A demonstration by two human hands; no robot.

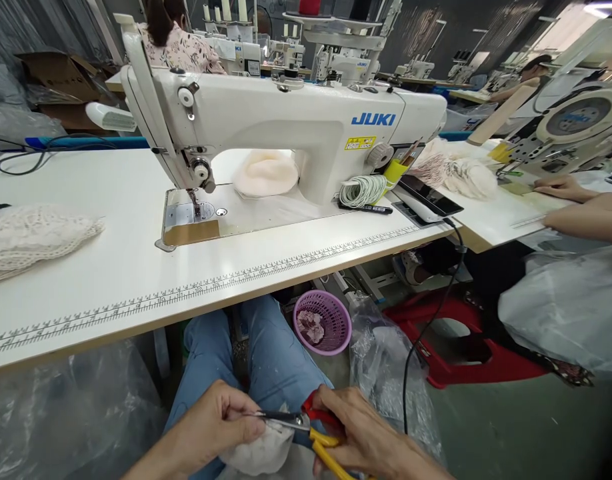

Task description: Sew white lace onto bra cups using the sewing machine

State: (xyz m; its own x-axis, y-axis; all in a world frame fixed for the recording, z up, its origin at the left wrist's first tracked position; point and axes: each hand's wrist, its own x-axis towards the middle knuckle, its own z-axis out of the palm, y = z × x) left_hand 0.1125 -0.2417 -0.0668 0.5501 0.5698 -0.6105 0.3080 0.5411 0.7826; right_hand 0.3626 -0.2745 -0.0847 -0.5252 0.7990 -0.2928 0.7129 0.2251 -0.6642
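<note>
Above my lap, my left hand (226, 420) pinches the edge of a piece of white fabric (263, 448), which hangs down over my knees. My right hand (359, 430) is wrapped round the handles of a pair of scissors (299, 421), one handle red and the other yellow. The dark blades point left and reach the fabric right at my left fingertips. Whether the blades are fully closed on the cloth is hard to tell. Part of the fabric is hidden behind the scissors and my fingers.
A white sewing machine (311, 113) stands on the table (266, 250), with cream fabric (266, 173) behind its needle and lace fabric (31, 240) at left. Below are a purple basket (343, 323) and a red stool (451, 363). A co-worker's hand (566, 188) rests at the right-hand machine.
</note>
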